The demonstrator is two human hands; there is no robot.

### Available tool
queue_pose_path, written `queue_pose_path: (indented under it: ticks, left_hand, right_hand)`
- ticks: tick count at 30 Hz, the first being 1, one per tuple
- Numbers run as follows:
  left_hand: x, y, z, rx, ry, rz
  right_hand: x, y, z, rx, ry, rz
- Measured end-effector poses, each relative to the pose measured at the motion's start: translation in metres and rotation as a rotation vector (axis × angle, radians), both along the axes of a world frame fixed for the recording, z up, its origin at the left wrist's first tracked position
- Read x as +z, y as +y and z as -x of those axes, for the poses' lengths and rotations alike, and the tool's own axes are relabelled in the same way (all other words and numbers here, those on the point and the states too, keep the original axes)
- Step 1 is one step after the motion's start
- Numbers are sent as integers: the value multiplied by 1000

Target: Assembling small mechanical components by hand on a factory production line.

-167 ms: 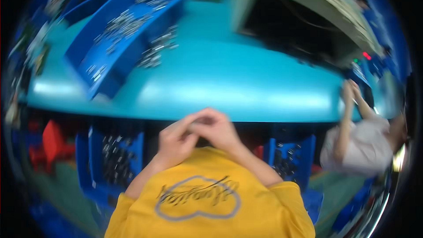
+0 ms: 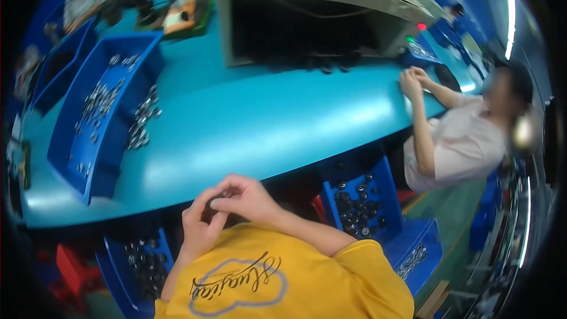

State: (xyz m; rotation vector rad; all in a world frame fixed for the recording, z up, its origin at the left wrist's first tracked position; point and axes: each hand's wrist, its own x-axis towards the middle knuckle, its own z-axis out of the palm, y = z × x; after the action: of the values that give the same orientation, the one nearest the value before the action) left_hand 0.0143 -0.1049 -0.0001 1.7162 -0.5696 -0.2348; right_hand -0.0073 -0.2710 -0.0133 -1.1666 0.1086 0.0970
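Dark small part [image 2: 211, 203] between both hands [image 2: 227, 210]

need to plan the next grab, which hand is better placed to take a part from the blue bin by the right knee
Right, probably. The right hand sits nearer the bin of dark parts below the table edge on that side. The left hand would have to cross over. Both hands are pinched together on something small.
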Motion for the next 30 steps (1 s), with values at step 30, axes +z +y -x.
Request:
queue_pose_path:
  ticks: [30]
  left_hand:
    - [0, -47, 29, 7, -60, -120]
  right_hand:
    - [-20, -26, 54, -312, 16, 65]
